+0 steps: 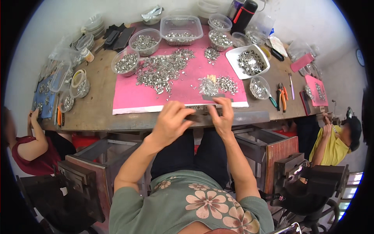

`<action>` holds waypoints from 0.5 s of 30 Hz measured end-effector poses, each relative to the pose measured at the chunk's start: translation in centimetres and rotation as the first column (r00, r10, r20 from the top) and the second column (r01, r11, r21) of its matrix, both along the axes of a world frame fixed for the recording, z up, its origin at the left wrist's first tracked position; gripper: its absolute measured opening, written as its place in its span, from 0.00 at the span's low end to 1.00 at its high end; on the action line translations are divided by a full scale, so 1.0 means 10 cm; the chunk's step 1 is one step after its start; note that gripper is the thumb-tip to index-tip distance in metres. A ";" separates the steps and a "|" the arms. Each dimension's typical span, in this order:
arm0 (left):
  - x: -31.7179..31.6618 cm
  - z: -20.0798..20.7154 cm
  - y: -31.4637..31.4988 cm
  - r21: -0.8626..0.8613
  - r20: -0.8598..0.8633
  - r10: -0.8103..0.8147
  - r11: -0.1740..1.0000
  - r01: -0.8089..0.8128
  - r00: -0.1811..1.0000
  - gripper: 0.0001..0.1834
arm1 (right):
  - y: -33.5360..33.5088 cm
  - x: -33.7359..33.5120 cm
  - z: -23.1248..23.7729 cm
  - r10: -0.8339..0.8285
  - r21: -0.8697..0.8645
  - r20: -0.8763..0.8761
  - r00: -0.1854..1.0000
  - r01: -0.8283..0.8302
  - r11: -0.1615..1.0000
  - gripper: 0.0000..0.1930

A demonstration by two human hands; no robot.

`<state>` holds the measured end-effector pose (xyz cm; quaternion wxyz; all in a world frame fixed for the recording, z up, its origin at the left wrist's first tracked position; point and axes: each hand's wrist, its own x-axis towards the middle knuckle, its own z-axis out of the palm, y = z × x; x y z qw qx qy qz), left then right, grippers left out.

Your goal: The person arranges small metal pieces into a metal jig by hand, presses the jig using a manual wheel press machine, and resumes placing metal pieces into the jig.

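My left hand is at the table's front edge, its fingers closed in a pinch. A small dark piece, blurred, shows at its fingertips; its kind is not clear. Just to the right, my right hand has thumb and forefinger curled close together; what they hold, if anything, is hidden. Beyond the hands, a dark flat strip lies on the pink mat. Behind it are a pile of thin silvery pins and a heap of small metal pieces. A larger metal heap spreads farther left.
Plastic tubs of metal parts, including a round tub and a white square tub, stand around the mat. Orange-handled pliers lie at right, a black flask at the back. Co-workers sit at left and right.
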<state>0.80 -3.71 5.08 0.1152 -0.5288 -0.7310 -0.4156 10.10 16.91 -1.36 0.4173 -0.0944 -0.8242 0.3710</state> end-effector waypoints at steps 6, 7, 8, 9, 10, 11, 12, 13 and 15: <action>0.01 -0.48 0.35 -0.107 -0.162 0.200 0.970 -0.219 0.966 0.22 | 0.14 0.29 -0.15 -0.233 0.474 0.177 0.956 0.124 0.872 0.14; 0.00 -0.57 0.29 -0.166 -0.176 0.257 0.944 -0.286 0.950 0.23 | 0.10 0.30 -0.16 -0.160 0.359 0.155 0.975 0.095 0.928 0.12; 0.01 -0.60 0.28 -0.166 -0.178 0.261 0.942 -0.290 0.949 0.23 | 0.06 0.29 -0.14 -0.155 0.359 0.154 0.976 0.091 0.929 0.12; 0.02 -0.63 0.29 -0.133 -0.184 0.289 0.940 -0.316 0.939 0.23 | 0.03 0.28 -0.11 -0.127 0.159 0.168 0.978 0.100 0.982 0.10; 0.03 -0.65 0.29 -0.100 -0.190 0.318 0.935 -0.340 0.929 0.23 | 0.00 0.27 -0.07 -0.096 -0.049 0.177 0.979 0.106 0.993 0.07; 0.04 -0.66 0.30 -0.116 -0.154 0.327 0.931 -0.345 0.932 0.23 | -0.03 0.26 0.00 -0.047 -0.201 0.117 0.992 0.070 0.977 0.05; 0.05 -0.69 0.31 -0.113 -0.156 0.332 0.930 -0.351 0.930 0.23 | -0.09 0.30 0.02 0.050 -0.295 0.107 0.993 -0.017 0.955 0.06; 0.05 -0.71 0.32 -0.089 -0.157 0.339 0.930 -0.356 0.927 0.22 | -0.16 0.30 0.07 0.054 -0.303 0.108 0.993 -0.019 0.953 0.06; 0.08 -0.72 0.32 -0.062 -0.161 0.343 0.932 -0.356 0.925 0.22 | -0.20 0.32 0.07 0.059 -0.307 0.105 0.993 -0.024 0.951 0.07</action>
